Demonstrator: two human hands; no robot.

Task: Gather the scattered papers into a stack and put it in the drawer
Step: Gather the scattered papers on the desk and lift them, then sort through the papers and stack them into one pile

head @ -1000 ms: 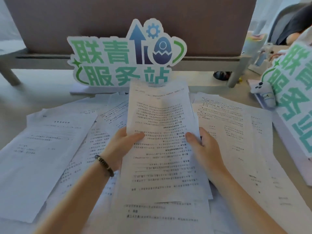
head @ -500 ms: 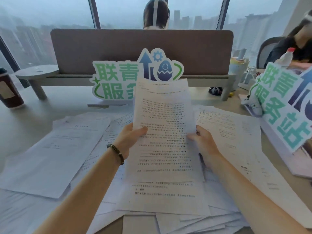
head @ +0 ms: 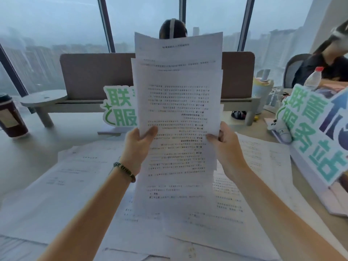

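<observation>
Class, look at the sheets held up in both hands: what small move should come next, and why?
Probably lower the held sheets and tap their bottom edge on the desk to square them. The left hand and right hand grip the sides, but the top edges are stepped and uneven, and more loose papers still lie scattered below, waiting to be added.

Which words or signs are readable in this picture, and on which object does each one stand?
"联" and "服": green sign behind the held sheets; the rest is hidden.
"联青服务站": larger green sign at the right.
Held sheets, in left hand and right hand: print too blurred.
Papers on the desk: too small.
Cup label: unreadable.
</observation>
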